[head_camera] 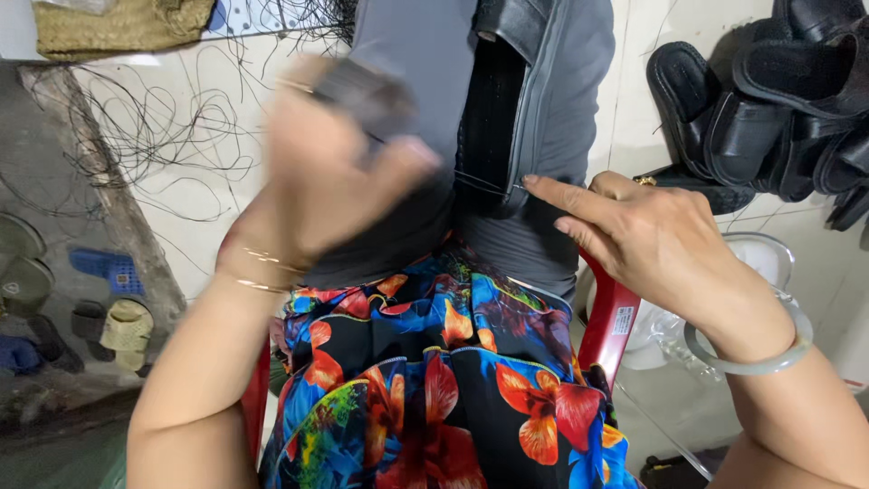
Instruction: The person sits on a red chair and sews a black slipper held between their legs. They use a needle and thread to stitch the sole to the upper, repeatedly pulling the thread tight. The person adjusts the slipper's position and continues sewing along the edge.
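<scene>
A grey leather shoe upper [543, 100] with a black elastic panel [489, 118] down its middle stands across the person's lap, rising from the flowered fabric [425, 389] toward the top of the view. The left hand [335, 172], blurred, is curled around the left flank of the upper, thumb and fingers wrapped on the grey material; thin gold bangles [262, 272] sit at its wrist. The right hand [643, 235] lies against the right lower edge of the upper, forefinger stretched out, its tip at the rim of the elastic panel, where a thin thread [480, 184] crosses; whether it pinches the thread cannot be told. A pale bangle [769, 358] rings that wrist. Right of the upper, black sandals [769, 100] are heaped on the tiled floor [625, 81]. Left of it, loose black threads [172, 127] sprawl over the tiles.
</scene>
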